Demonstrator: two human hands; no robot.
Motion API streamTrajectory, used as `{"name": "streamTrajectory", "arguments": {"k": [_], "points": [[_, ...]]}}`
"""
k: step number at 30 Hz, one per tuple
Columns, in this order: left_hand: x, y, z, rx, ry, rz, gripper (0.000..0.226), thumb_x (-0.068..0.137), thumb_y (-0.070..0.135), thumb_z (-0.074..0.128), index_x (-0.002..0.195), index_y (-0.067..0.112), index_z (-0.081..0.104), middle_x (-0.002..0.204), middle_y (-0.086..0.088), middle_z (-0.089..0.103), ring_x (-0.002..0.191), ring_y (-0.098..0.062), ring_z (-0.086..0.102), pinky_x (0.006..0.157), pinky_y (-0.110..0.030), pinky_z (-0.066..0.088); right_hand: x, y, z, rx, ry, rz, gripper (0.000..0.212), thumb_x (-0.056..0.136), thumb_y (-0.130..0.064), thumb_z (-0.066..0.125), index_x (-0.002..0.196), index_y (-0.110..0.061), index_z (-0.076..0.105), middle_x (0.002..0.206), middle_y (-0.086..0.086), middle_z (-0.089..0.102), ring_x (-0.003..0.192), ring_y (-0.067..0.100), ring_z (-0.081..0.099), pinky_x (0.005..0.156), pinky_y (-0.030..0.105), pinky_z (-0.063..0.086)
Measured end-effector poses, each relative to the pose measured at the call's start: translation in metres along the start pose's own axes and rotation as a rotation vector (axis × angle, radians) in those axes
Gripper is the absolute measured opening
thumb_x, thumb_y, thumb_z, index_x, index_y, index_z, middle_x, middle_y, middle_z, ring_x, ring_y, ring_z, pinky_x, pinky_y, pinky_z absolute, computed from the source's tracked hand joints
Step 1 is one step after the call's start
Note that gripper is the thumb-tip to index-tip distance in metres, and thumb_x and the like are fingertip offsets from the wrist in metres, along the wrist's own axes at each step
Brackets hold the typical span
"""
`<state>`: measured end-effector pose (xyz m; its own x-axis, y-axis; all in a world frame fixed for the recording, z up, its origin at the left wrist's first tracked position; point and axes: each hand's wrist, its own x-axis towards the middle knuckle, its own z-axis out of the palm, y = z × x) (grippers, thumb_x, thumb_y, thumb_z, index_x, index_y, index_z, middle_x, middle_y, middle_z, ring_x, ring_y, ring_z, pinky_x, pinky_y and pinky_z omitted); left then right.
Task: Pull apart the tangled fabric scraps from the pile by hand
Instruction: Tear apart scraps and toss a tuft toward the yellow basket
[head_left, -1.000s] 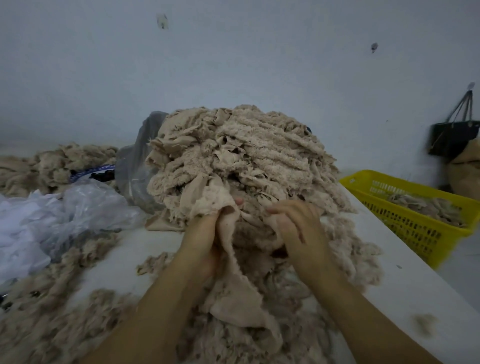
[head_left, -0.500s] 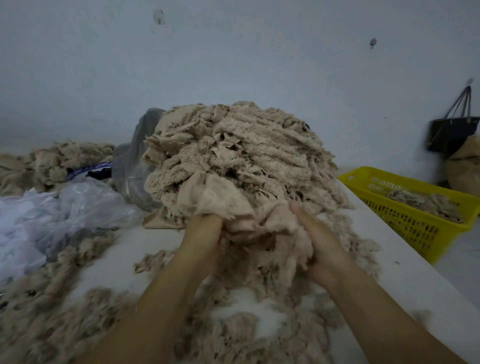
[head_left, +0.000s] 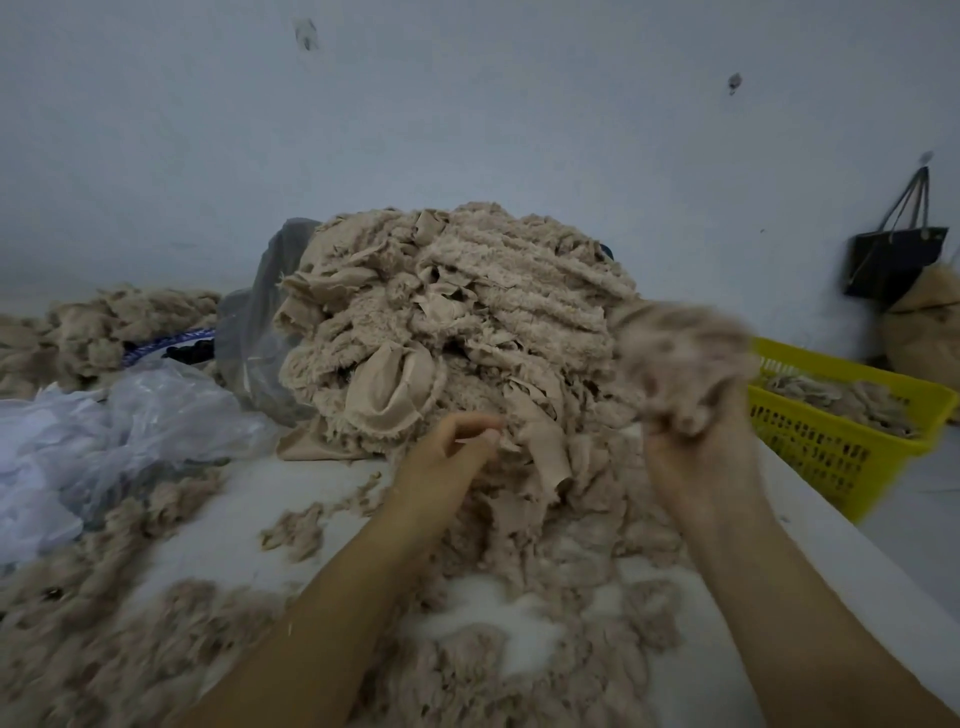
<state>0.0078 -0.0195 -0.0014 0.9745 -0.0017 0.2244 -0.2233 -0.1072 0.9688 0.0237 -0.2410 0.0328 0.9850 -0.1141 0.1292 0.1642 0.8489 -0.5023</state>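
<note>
On the table (head_left: 218, 551) the scrap pile (head_left: 457, 322) stands centre, a basket (head_left: 831, 452) at its right. The right hand (head_left: 696, 462) grips a blurred clump (head_left: 680, 358), raised beside the pile. The left hand (head_left: 447, 452) curls its fingers at the pile's foot; whether they pinch anything is unclear.
</note>
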Motion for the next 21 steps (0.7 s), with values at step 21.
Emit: {"name": "streamTrajectory", "arguments": {"k": [21], "points": [[0.002, 0.004, 0.002, -0.523, 0.031, -0.371, 0.026, 0.099, 0.027, 0.056, 0.107, 0.003, 0.064, 0.096, -0.011, 0.074, 0.089, -0.023, 0.071, 0.077, -0.033, 0.057, -0.036, 0.079, 0.004, -1.753, -0.703, -0.246, 0.024, 0.096, -0.050, 0.053, 0.085, -0.030, 0.043, 0.074, -0.006, 0.056, 0.063, 0.007, 0.051, 0.052, 0.021, 0.034]]}}
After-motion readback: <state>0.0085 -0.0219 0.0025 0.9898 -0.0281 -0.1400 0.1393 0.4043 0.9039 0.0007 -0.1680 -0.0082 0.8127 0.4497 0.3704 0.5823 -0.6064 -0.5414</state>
